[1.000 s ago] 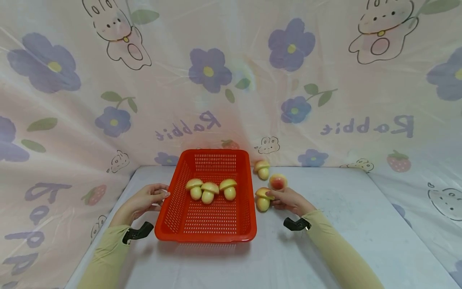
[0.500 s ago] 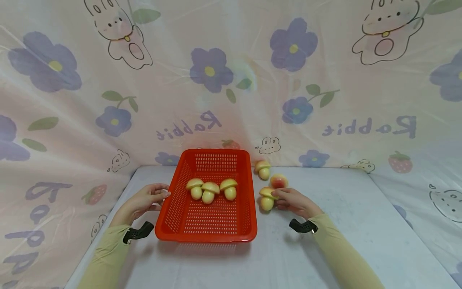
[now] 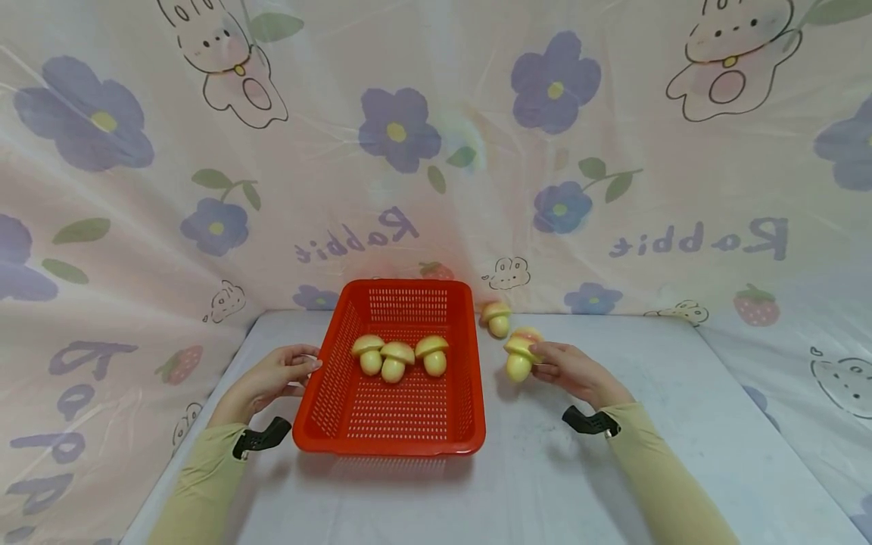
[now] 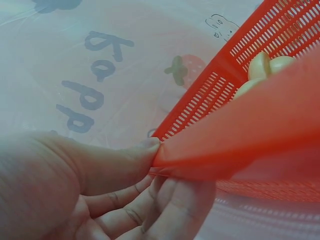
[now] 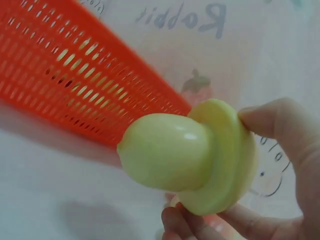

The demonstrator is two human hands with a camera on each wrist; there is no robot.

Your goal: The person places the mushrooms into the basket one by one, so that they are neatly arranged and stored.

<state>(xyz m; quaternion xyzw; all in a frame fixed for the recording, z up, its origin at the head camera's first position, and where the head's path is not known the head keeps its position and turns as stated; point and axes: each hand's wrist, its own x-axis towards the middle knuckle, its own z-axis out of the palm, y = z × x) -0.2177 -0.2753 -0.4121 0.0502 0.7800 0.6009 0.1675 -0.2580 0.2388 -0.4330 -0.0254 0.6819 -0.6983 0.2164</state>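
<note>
So three mushrooms (image 3: 393, 368) are in the basket (image 3: 388, 446) my left hand (image 3: 275, 375) pinches, my right hand (image 3: 575, 373) grips a fourth (image 3: 519, 368), a fifth (image 3: 499, 324) sits untouched far side.

Red basket (image 3: 478, 378) bars the held mushroom (image 3: 519, 365) leftward; overhead is free.

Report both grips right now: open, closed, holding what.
Left grip: closed, pinching the red basket at its rim.
Right grip: closed, holding a yellow mushroom by its cap.
</note>
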